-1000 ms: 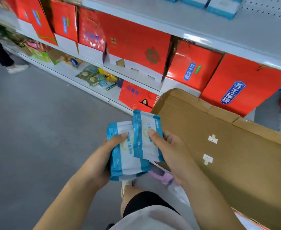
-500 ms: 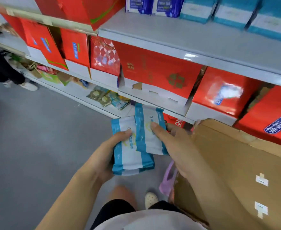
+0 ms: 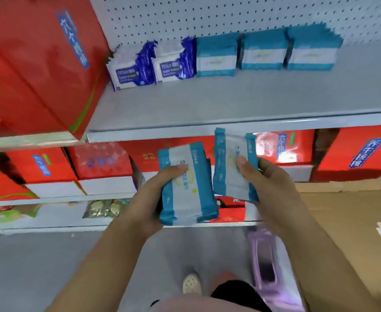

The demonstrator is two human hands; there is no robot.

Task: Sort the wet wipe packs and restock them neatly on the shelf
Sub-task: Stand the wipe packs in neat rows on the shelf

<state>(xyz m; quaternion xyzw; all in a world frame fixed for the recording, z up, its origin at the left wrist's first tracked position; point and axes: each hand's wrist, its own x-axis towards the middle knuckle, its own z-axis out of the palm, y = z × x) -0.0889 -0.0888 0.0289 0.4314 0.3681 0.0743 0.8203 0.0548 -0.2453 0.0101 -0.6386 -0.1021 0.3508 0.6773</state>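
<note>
My left hand point(image 3: 149, 199) grips a stack of teal-and-white wet wipe packs point(image 3: 185, 199), thumb across the top pack. My right hand point(image 3: 272, 188) holds a single teal-and-white wipe pack point(image 3: 225, 167) beside that stack, thumb on its face. Both are held just below the front edge of the grey shelf point(image 3: 230, 104). At the back of that shelf stand three rows of teal-and-white packs point(image 3: 263, 52) and, left of them, two rows of blue-and-white packs point(image 3: 153, 64).
A large red box point(image 3: 34, 68) fills the shelf's left end. Red gift boxes point(image 3: 353, 154) line the shelf below. A brown cardboard carton point(image 3: 353, 233) stands at the right, a purple thing point(image 3: 263, 262) beside it. Grey floor lies underfoot.
The view has swung up to the upper shelf. My hands have risen and parted, so the single pack in my right hand no longer overlaps the stack in my left.
</note>
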